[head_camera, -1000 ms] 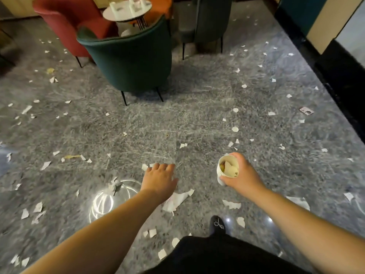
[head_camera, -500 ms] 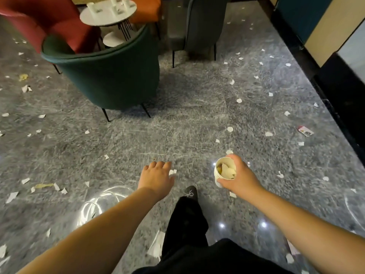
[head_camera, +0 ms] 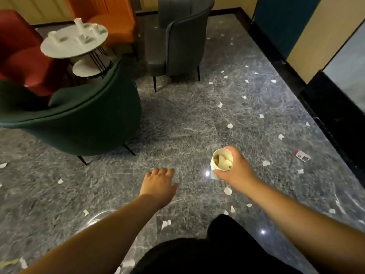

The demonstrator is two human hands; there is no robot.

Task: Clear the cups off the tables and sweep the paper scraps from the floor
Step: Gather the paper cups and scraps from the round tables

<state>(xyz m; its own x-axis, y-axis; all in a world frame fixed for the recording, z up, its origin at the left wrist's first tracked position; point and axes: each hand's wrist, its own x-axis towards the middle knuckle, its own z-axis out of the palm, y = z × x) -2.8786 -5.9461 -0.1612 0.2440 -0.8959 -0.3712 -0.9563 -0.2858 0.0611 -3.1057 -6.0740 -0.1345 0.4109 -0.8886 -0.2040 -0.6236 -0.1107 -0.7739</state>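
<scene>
My right hand (head_camera: 236, 173) grips a white paper cup (head_camera: 217, 165) stuffed with paper scraps, held out over the grey floor. My left hand (head_camera: 159, 184) is stretched forward, palm down, fingers apart, holding nothing. A round white table (head_camera: 59, 49) at the upper left carries several white cups (head_camera: 79, 23). White paper scraps (head_camera: 227, 191) lie scattered over the floor, thickest to the right and near my feet.
A dark green armchair (head_camera: 85, 123) stands left of centre between me and the table, with a red chair (head_camera: 21, 60), an orange chair (head_camera: 116, 20) and a grey chair (head_camera: 181, 40) around it. A dark wall base (head_camera: 333, 117) runs along the right. A pink card (head_camera: 302, 155) lies near it.
The view has moved forward toward the chairs and table, which now look larger and closer. Both hands keep the same pose, and the cup stays in my right hand.
</scene>
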